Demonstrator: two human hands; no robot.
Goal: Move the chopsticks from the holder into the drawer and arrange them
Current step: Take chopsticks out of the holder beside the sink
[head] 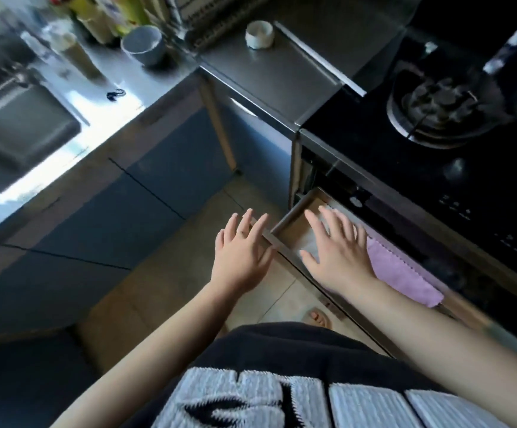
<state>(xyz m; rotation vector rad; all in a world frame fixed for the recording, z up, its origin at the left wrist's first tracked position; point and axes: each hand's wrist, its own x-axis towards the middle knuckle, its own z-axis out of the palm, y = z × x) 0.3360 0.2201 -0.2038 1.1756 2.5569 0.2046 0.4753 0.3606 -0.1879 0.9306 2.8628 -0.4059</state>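
A drawer (292,216) under the black stove stands pulled out, with a pale liner and a purple cloth (399,270) inside. My left hand (241,254) is flat with fingers spread, its fingertips at the drawer's front rail. Above the open drawer hovers my right hand (334,251), also spread and holding nothing. I see no chopsticks in either hand or in the visible part of the drawer. A blurred rack and containers (208,23) stand at the back of the counter; I cannot make out a chopstick holder.
A steel counter with a sink (19,131) runs along the left, with a grey cup (143,44) and bottles at the back. A white cup (258,34) sits near the gas burner (436,106). Blue cabinet doors and tiled floor lie below.
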